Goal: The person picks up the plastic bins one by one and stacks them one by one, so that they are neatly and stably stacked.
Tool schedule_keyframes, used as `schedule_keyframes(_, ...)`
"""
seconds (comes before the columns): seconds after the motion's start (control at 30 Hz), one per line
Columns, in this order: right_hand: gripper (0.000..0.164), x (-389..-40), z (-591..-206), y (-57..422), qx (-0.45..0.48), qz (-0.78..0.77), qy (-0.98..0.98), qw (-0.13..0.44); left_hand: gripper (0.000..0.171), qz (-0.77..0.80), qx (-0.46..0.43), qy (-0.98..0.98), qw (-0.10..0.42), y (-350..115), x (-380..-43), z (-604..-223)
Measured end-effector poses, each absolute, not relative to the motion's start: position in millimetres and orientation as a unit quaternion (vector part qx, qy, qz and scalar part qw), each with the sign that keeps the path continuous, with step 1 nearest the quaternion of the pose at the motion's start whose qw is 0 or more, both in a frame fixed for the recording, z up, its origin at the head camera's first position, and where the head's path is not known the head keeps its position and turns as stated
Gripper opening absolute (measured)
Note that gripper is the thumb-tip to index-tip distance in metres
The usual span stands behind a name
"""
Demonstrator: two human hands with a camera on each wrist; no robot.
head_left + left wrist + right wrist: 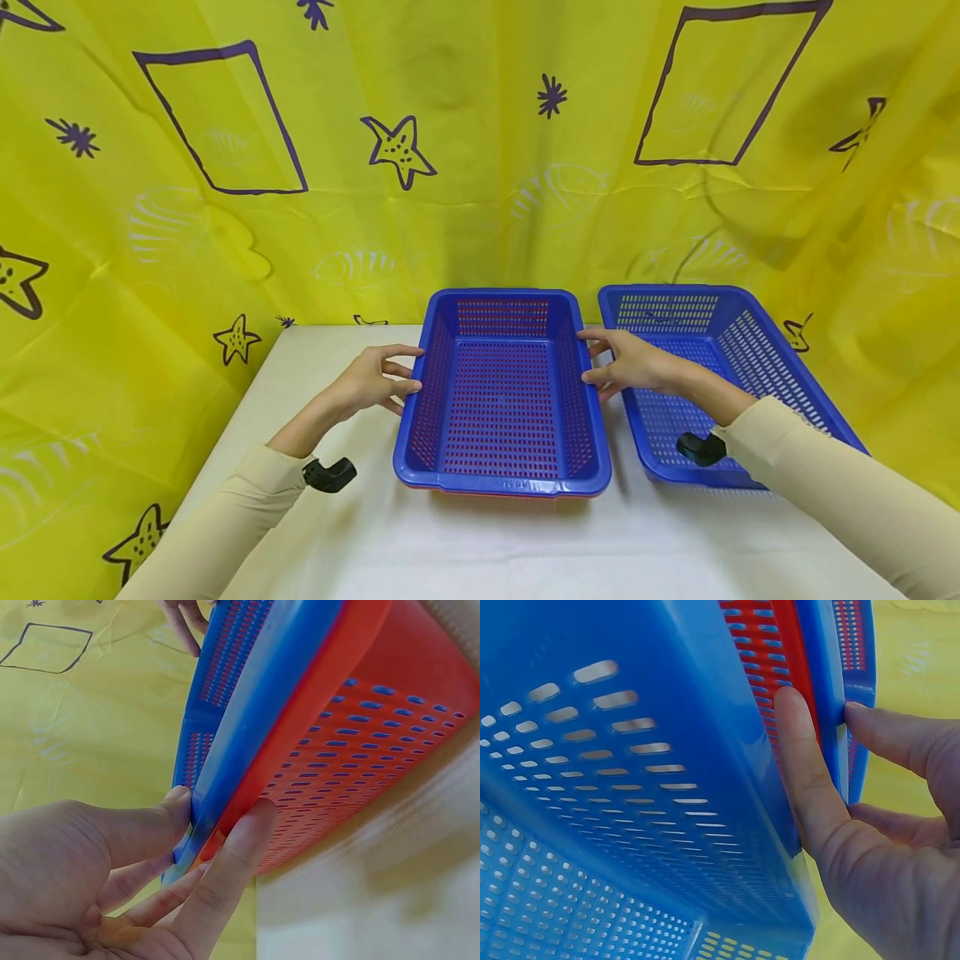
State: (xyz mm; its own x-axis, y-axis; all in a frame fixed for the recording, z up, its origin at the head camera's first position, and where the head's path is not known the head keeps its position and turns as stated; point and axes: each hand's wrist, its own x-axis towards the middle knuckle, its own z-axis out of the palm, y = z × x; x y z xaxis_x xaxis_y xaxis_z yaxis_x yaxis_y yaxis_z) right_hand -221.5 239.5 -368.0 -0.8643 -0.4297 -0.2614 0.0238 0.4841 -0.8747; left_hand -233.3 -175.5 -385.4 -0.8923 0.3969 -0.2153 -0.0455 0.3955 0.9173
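A blue plastic basket [501, 484] with slotted walls sits nested inside a red basket [420, 656] of similar shape, in front of me on the white table. My left hand [367, 382] grips the stacked rims at the left side, thumb on the blue rim and fingers against the red underside. On the opposite side my right hand [637, 363] pinches the rims the same way; in the right wrist view its forefinger lies along the red wall. A second, wider blue basket [667, 289] stands close by on the right, partly behind my right hand and forearm.
White cloth covers the table [337, 533]. Behind it and at both sides hangs a yellow curtain [480, 167] with drawn stars and fish, close to the baskets' far ends. A dark wrist device [330, 475] is on each sleeve.
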Motion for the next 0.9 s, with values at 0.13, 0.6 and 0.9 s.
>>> schedule_keyframes(0.13, 0.083, -221.8, -367.5, 240.4, -0.12, -0.493, 0.829, 0.234, 0.059, 0.531, 0.112, 0.814, 0.207, -175.1, -232.7, -382.9)
schedule_keyframes(0.6, 0.089, -217.4, -346.9, 246.8, -0.136, -0.472, 0.834, 0.25, 0.06, 0.471, 0.157, 0.851, 0.172, -181.2, -237.2, -367.8)
schedule_keyframes(0.9, 0.088, -217.1, -322.5, 253.1, -0.192, -0.404, 0.876, 0.184, 0.059, 0.402, 0.222, 0.887, 0.041, -178.6, -239.9, -350.5)
